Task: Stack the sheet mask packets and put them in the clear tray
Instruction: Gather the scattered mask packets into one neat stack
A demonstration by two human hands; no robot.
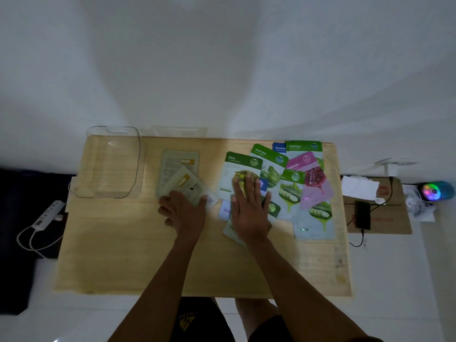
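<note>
Left hand [183,209] grip holds 1 tilted grey packet [187,185], apparently pinched. Right hand [249,206] lies wide, flat on the Olive packet [240,170]; clear tray [111,164] well left of both.

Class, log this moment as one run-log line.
left hand: on grey face-down packets | right hand: flat on green Olive packet | clear plastic tray: empty | stacking: under way

Left hand [183,213] on two face-down packets [181,180] – right hand [249,206] flat on the Olive packet [240,169], seemingly pressing – clear tray [111,161] far left
</note>
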